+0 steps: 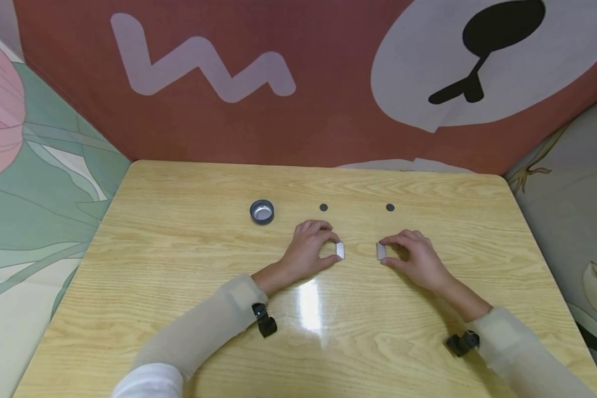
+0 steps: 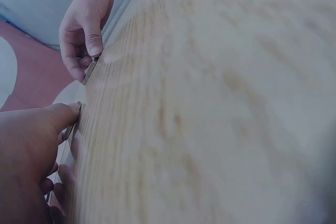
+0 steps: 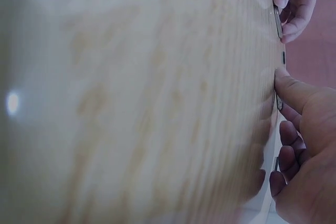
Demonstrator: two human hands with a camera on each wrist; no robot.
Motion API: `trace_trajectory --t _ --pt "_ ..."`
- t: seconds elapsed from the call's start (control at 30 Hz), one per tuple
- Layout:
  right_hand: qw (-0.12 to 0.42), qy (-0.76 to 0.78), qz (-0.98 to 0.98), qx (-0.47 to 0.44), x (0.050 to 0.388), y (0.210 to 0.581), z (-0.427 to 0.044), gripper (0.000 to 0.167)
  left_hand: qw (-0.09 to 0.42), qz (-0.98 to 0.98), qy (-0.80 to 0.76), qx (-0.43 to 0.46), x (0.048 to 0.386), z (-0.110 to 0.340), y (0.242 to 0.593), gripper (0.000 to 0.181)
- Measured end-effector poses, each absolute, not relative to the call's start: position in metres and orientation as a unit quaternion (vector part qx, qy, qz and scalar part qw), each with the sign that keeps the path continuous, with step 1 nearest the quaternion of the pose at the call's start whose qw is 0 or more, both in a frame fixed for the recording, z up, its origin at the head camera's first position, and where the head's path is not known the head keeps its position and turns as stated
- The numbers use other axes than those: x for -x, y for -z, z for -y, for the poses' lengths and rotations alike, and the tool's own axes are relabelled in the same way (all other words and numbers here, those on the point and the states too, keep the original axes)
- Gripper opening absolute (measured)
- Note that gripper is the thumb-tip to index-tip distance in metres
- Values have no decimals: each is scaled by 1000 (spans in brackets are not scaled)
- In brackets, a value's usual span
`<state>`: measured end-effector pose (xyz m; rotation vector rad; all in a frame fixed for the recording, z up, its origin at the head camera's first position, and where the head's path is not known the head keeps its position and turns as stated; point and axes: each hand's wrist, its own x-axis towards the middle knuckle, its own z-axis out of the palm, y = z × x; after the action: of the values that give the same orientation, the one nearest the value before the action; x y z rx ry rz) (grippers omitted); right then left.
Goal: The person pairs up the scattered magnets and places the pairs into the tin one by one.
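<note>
Between thumb and index finger, my left hand pinches a small pale rectangular piece by its two ends, low at the table. Opposite it, my right hand grips a similar small rectangular piece the same way, looking greyer. A short gap separates the two pieces. From the side, in the left wrist view, the left-hand piece appears thin and close to the tabletop. The right-hand piece also looks thin in the right wrist view. What the pieces are cannot be told.
Beyond the hands, two small dark discs lie apart on the wooden table. Left of them stands a shallow round dark-rimmed dish with a shiny metal inside. A red patterned wall rises behind the table's back edge.
</note>
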<state>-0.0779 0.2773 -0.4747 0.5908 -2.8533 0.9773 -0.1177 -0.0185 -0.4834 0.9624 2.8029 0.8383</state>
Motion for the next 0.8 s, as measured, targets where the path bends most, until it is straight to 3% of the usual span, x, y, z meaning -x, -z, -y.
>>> trace_trajectory --t 0.8 --pt "39 -319 925 -203 87 474 -260 38 21 -917 -258 -304 116 9 481 35"
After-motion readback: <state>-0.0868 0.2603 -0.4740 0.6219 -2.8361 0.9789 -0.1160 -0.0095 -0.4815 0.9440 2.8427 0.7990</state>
